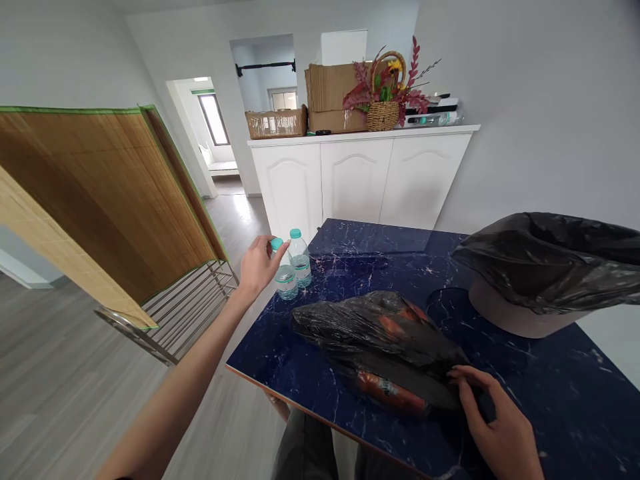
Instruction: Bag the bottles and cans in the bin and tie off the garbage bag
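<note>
The left hand [257,267] reaches out to the 10 o'clock corner of the worktop [525,373]. Its grip is closed on the teal cap of a bottle [285,279], thumb and fingertips only. A second bottle [301,260] stands touching it at its 1 o'clock side. Both are close to the worktop's left edge, with a metal rack [200,300] and the floor below.

The right hand [495,427] is at 5 o'clock. Its grip pinches the near fold of a black bag [380,327], which lies slack across the middle of the worktop. Orange packets [387,393] show through the bag's near side.

The main risk, as I judge it, is at the bottles. A hold on the cap alone gives little control, and the arm is at full stretch. A sideways tug could knock the second bottle over, or send either one off the edge onto the rack. If the cap is loose, lifting by it could spill water.

The bag is thin and limp. A pull on one fold could tear it, or let packets slide out toward the 6 o'clock edge. The bin [515,313] at 3 o'clock overhangs the right edge, and its liner [550,257] sags wide, so a swinging elbow or bag could catch it.
</note>
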`<control>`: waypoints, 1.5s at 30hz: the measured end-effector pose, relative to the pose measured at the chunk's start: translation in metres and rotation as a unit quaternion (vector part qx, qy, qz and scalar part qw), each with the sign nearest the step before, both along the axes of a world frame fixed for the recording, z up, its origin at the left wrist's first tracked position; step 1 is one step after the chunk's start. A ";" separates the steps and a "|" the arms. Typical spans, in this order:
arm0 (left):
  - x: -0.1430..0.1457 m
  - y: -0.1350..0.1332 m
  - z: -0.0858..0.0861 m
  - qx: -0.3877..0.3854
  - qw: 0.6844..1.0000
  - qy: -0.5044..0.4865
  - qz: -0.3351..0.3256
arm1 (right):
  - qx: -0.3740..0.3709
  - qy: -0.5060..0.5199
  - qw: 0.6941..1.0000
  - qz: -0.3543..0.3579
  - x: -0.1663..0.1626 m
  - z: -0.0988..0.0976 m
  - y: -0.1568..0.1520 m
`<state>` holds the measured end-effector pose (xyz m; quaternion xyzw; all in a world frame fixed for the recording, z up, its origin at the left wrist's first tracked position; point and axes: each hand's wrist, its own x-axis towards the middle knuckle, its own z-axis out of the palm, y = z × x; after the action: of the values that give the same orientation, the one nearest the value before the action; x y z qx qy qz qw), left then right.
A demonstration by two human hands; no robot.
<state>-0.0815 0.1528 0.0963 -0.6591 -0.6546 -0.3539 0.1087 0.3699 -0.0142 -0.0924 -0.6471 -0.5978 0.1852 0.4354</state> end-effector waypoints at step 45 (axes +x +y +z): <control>0.123 -0.171 -0.080 -0.209 0.899 0.001 -0.385 | 0.184 -0.164 0.949 0.198 -0.017 0.021 -0.055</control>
<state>0.0414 -0.0178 0.0160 -0.8678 -0.4083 -0.2226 -0.1752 0.3532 -0.0696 -0.0719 -0.4463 -0.8004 0.0459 0.3975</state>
